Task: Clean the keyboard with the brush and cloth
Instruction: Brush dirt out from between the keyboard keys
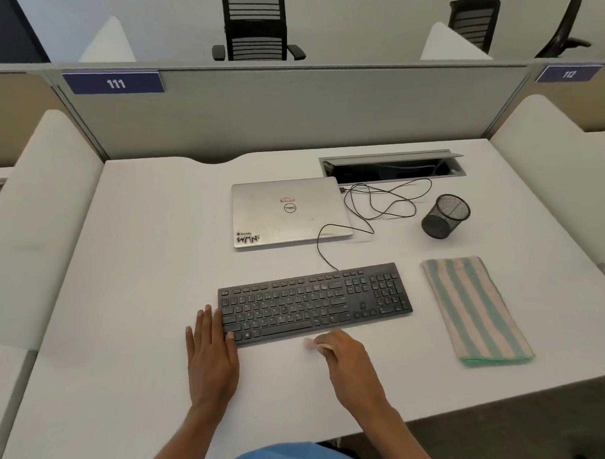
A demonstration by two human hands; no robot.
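A black keyboard [314, 302] lies on the white desk [141, 269], slightly angled. My left hand [211, 356] rests flat at the keyboard's left end, its thumb touching the front left corner. My right hand [347, 361] sits just in front of the keyboard's near edge and grips a small pale brush [315, 344], only its tip showing and blurred. A folded cloth with green and beige stripes [475, 309] lies to the right of the keyboard, untouched.
A shut silver laptop [288, 211] lies behind the keyboard, with a loose black cable [379, 206] beside it. A black mesh pen cup [446, 215] lies tipped on its side at the right. A cable hatch [391, 166] stands open at the back.
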